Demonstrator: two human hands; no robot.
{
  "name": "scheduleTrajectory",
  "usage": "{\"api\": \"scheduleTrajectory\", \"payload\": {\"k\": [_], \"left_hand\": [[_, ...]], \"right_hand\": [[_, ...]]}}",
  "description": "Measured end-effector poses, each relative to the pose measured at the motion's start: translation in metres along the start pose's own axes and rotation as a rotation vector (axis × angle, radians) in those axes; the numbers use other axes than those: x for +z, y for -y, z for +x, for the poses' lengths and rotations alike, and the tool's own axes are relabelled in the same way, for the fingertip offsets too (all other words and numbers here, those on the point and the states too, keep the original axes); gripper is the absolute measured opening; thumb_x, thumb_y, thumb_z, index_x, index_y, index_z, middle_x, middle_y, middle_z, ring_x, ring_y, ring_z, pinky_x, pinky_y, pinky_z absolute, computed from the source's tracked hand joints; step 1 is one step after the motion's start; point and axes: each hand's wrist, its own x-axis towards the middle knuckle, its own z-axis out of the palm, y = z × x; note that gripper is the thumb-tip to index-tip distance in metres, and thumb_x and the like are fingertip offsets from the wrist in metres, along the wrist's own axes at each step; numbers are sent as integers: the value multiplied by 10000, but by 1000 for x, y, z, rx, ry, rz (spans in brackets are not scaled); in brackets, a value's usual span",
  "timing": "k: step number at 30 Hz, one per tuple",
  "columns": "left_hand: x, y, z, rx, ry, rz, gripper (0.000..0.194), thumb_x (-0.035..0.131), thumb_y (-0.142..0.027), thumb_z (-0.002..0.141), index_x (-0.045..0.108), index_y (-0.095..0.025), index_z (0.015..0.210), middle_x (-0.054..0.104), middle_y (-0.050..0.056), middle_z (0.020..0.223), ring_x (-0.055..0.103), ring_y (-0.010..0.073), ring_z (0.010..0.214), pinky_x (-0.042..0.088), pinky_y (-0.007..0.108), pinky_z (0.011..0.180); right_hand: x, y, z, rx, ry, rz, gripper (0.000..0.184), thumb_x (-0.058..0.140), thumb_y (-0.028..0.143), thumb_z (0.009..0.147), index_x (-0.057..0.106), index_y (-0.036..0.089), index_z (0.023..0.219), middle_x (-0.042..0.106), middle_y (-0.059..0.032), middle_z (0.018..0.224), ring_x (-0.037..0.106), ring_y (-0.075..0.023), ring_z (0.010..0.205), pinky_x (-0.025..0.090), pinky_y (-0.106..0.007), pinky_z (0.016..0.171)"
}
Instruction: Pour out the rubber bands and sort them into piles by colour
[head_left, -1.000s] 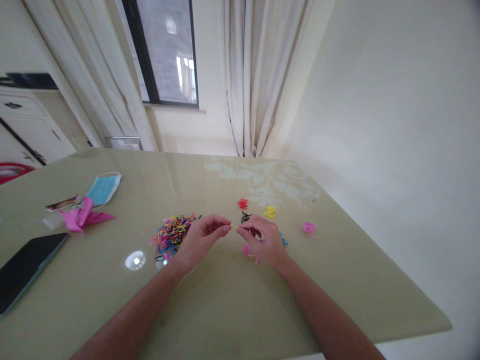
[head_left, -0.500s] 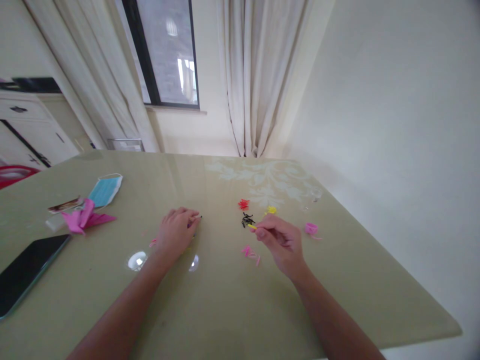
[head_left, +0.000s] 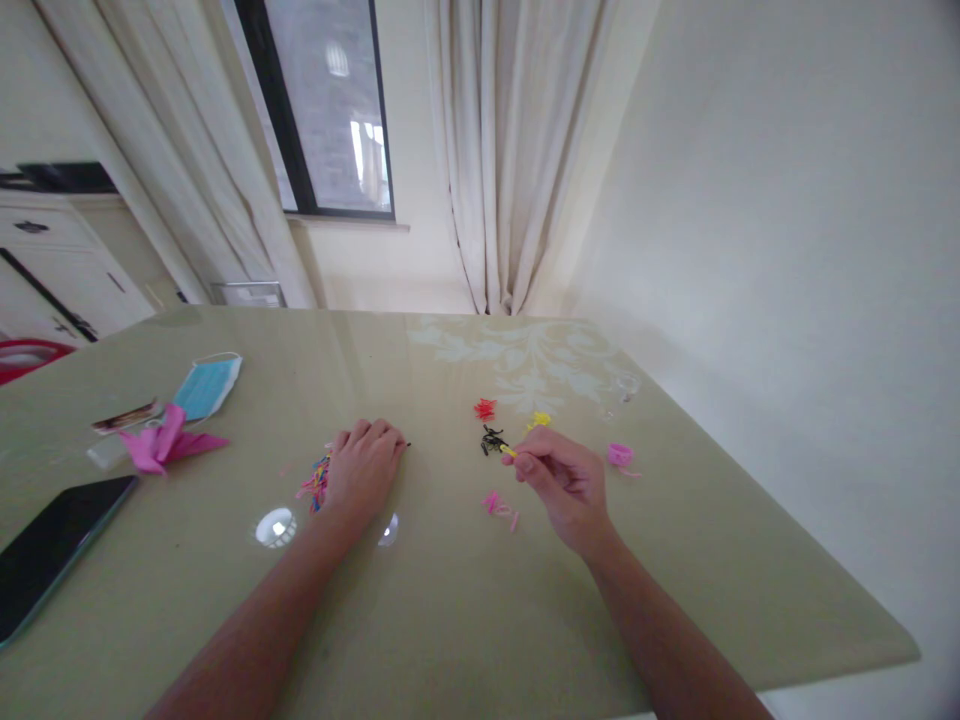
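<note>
My left hand (head_left: 363,466) rests low over the table, fingers together and curled down, partly covering a mixed pile of small coloured rubber bands (head_left: 319,484). A tiny black rubber band (head_left: 409,444) pokes out at its fingertips. Between the thumb and index finger of my right hand (head_left: 561,482) is a small yellow rubber band (head_left: 508,451). That hand hovers beside a black pile of bands (head_left: 491,440). Red bands (head_left: 485,409) lie behind the black ones, yellow bands (head_left: 539,420) beyond my right hand, and pink bands (head_left: 500,506) nearer me.
A pink ring-shaped item (head_left: 619,456) lies right of my right hand. On the left are a phone (head_left: 60,550), a pink folded paper figure (head_left: 169,440) and a blue face mask (head_left: 210,388). Small clear objects (head_left: 626,385) sit near the table's (head_left: 450,620) right edge.
My left hand has shifted and flattened slightly, uncovering more of the mixed pile; the black band at its fingertips moved slightly right. My right hand stays nearly in place with the yellow band.
</note>
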Motion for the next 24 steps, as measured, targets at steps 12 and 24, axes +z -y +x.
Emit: {"api": "scheduleTrajectory", "payload": {"k": [12,24], "left_hand": [[5,-4,2,18,-49,-220,257,398,-187,1014,653,-177,979,736,129,937,651,323,929,445,436,824],[-10,-34,0,-20,-77,-1175,278,639,-443,919,776,-213,997,817,53,967,731,211,891,559,330,823]], "right_hand": [[-67,-70,27,270,-168,-806,207,675,332,907,808,192,832,748,-68,787,611,-192,641,459,-328,670],[-71,-93,24,353,-75,-941,279,623,354,946,835,175,928,774,-111,878,662,-218,727,487,-354,732]]}}
